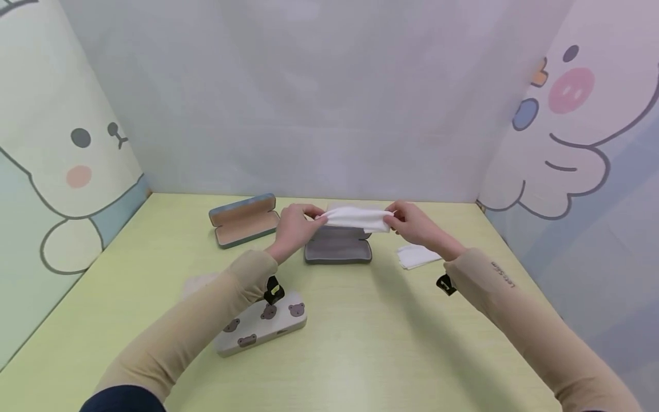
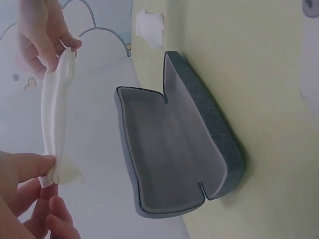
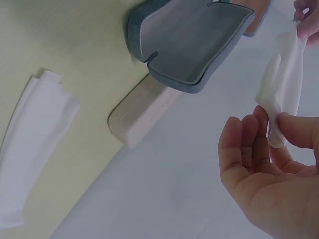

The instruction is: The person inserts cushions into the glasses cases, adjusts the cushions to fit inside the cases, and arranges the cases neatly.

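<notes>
A folded white cloth (image 1: pixel 355 218) is stretched between my two hands, raised above the table. My left hand (image 1: pixel 298 227) pinches its left end between thumb and fingers. The other end is pinched by my right hand (image 1: pixel 414 225), whose remaining fingers curl loosely in the right wrist view. Below and behind the cloth stands an opened grey glasses case (image 1: pixel 337 252), its lid partly hidden by the cloth in the head view. In the left wrist view the inside of this case (image 2: pixel 159 144) shows only grey lining.
Another opened case (image 1: pixel 247 223) with tan lining stands at the back left. A second white cloth (image 1: pixel 418 256) lies on the table at the right. A bear-patterned box (image 1: pixel 268 323) sits under my left forearm. Behind the grey case is a pale box (image 3: pixel 142 112).
</notes>
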{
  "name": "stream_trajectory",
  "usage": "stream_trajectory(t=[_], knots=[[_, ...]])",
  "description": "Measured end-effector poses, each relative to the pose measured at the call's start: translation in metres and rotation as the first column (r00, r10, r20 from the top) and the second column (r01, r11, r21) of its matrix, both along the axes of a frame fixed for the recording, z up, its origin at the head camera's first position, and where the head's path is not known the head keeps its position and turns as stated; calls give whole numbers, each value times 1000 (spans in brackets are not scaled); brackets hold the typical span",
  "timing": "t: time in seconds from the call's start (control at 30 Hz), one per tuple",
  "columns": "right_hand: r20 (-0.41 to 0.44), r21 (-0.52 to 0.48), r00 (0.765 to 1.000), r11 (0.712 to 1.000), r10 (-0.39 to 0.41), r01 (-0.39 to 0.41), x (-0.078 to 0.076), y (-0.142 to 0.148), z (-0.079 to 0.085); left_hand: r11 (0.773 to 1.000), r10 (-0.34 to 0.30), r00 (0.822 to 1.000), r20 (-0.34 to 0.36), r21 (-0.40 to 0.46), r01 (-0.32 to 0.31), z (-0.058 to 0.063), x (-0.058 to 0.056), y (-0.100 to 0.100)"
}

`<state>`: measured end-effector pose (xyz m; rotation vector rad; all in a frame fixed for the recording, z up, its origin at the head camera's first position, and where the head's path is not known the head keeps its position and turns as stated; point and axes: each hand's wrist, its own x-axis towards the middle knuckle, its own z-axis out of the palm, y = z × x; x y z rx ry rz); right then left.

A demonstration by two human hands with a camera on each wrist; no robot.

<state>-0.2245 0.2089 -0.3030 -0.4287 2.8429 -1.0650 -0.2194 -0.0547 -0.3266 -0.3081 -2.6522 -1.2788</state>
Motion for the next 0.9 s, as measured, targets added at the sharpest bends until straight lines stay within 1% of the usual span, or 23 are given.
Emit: stream_trajectory(t=[0.23, 0.43, 0.53, 0.7, 0.9], knots=[[43, -6, 999, 1000, 26, -26, -6, -11, -11, 998, 59, 994, 89, -20, -58, -9, 7, -8], [68, 0, 996, 998, 62, -62, -9, -20, -20, 993, 102, 986, 133, -79, -92, -18, 10, -14], [82, 11, 994, 997, 73, -75, -11, -23, -27, 989, 115, 982, 148, -111, -99, -24, 9, -15], [87, 28, 994, 997, 72, -75, -15, -25, -38, 982, 131, 978, 164, -158, -105, -33, 4, -13], [78, 69, 994, 995, 70, -75, -19, -28, -50, 967, 138, 978, 159, -233, -99, -41, -1, -10]])
